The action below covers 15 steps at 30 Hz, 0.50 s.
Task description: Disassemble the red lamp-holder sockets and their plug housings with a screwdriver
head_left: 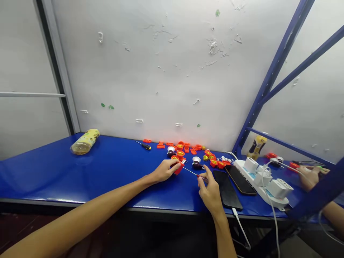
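Note:
My left hand [165,170] is closed on a small orange plastic part [178,167] that rests on the blue table [107,168]. My right hand [209,191] pinches a thin screwdriver [194,173] with a red handle. Its metal tip points left into the orange part. Just behind the two hands lies a pile of orange plastic parts [185,148], mixed with small yellow pieces [208,157] and round dark parts with silver tops [196,162].
Two dark phones [228,188] lie right of my right hand, next to a white power strip [264,182] with chargers and cables. A second screwdriver [144,145] and a lying bottle [84,142] sit farther left. Another person's hand [309,176] works at the right, behind a blue rack post [271,77].

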Tool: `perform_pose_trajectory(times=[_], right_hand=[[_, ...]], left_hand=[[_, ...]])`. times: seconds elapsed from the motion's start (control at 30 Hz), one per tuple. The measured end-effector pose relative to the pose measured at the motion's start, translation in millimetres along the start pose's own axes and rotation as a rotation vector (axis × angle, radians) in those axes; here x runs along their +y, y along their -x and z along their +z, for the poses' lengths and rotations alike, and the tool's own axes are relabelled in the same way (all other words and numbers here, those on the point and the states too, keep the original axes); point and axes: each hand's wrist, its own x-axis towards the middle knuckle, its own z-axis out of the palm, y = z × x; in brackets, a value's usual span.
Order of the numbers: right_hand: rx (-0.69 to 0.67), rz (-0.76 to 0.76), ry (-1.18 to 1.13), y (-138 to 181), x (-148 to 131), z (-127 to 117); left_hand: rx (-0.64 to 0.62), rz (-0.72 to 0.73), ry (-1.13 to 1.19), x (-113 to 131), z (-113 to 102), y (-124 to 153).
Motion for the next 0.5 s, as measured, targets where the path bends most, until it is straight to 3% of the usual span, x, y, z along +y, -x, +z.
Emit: perform_pose_trajectory(times=[0.17,0.5], right_hand=[[-0.037,0.018,0.022,-0.7,-1.3,0.3],[0.036,0.011,0.113,0.7,-4.4,-4.8]], left_hand=[[-0.002,0.004,-0.011,2.5,-0.4,0.0],[0.033,0.040,-0.100,0.7,1.6,-1.5]])
